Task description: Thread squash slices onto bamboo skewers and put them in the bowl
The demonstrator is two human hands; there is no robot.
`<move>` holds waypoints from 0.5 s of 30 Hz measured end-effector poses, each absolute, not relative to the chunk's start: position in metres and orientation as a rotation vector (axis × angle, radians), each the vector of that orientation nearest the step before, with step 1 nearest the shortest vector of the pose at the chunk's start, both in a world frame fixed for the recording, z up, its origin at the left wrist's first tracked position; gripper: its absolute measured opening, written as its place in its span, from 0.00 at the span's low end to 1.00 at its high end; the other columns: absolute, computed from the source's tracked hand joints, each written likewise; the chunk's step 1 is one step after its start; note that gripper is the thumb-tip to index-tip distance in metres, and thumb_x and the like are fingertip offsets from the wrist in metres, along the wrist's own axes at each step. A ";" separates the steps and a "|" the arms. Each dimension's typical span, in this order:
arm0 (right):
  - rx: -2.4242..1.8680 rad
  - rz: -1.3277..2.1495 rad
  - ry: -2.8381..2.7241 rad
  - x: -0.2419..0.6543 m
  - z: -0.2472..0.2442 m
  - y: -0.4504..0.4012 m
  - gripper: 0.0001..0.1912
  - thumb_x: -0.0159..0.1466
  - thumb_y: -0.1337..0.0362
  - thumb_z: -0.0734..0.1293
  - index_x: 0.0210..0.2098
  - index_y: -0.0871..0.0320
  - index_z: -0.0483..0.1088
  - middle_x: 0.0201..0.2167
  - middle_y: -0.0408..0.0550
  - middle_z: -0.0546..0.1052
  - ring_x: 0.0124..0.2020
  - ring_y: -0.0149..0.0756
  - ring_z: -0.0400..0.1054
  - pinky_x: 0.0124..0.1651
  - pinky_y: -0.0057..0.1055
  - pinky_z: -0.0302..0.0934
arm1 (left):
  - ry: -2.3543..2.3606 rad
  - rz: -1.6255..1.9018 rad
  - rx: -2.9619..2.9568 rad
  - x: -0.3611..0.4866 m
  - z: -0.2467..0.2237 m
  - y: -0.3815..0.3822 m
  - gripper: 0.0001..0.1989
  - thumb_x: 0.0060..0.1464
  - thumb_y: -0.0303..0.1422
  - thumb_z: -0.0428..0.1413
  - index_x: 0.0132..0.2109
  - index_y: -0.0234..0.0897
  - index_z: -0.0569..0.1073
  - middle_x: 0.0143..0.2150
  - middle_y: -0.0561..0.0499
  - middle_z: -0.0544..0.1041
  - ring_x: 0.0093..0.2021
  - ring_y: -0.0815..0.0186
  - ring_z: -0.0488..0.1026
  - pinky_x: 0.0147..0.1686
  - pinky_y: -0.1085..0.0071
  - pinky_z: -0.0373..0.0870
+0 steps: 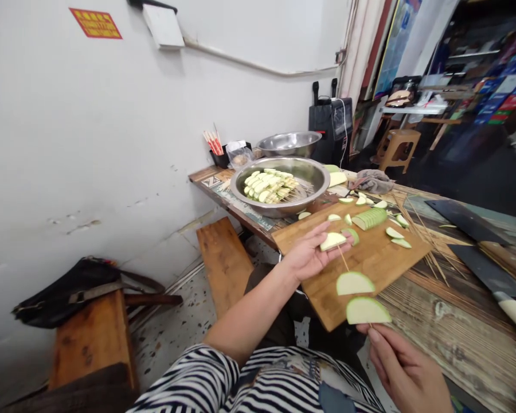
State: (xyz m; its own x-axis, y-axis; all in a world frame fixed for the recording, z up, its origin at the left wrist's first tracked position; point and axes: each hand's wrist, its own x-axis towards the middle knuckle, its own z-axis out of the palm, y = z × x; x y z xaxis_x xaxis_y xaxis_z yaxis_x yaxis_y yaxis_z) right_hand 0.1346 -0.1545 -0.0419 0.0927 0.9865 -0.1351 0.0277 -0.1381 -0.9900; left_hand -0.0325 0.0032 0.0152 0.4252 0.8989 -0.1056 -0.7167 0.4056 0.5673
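My right hand [406,367] pinches the lower end of a thin wooden skewer [343,258] that carries two half-round zucchini slices, a nearer slice [368,311] and a farther slice [355,284]. At the skewer's tip is another zucchini slice [333,241], held by my left hand [300,256] between thumb and fingers, palm up. Both hands are over the near left part of a wooden cutting board [327,298]. A row of cut zucchini [370,219] lies on the board, with several loose slices [394,233] around it.
Behind the board, a steel basin [316,198] holds a pile of skewered slices [269,184]; another basin [290,143] stands beyond it. Loose skewers [434,265] lie right of the board, near two dark-bladed cleavers [481,267]. A grey cloth [373,181] lies behind. Wooden benches [223,258] are at left.
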 end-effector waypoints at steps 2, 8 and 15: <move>-1.383 1.197 -1.131 0.138 -0.045 -0.154 0.19 0.58 0.51 0.70 0.39 0.61 0.77 0.19 0.43 0.68 0.20 0.28 0.58 0.21 0.21 0.57 | 0.469 1.059 0.489 -0.034 0.016 0.003 0.17 0.63 0.24 0.44 0.58 0.25 0.63 0.42 0.35 0.78 0.46 0.58 0.78 0.55 0.57 0.67; -1.430 1.164 -1.163 0.142 -0.047 -0.157 0.20 0.59 0.51 0.70 0.42 0.60 0.77 0.22 0.45 0.72 0.20 0.29 0.63 0.23 0.21 0.61 | 0.547 1.016 0.452 -0.035 0.016 0.005 0.12 0.64 0.27 0.46 0.42 0.24 0.73 0.42 0.36 0.79 0.43 0.57 0.78 0.56 0.56 0.68; -1.416 1.193 -1.214 0.151 -0.058 -0.155 0.20 0.59 0.52 0.70 0.43 0.61 0.77 0.30 0.50 0.76 0.25 0.32 0.67 0.29 0.23 0.65 | 0.565 1.034 0.437 -0.034 0.015 0.005 0.13 0.64 0.27 0.45 0.43 0.24 0.73 0.42 0.35 0.78 0.43 0.56 0.79 0.53 0.55 0.69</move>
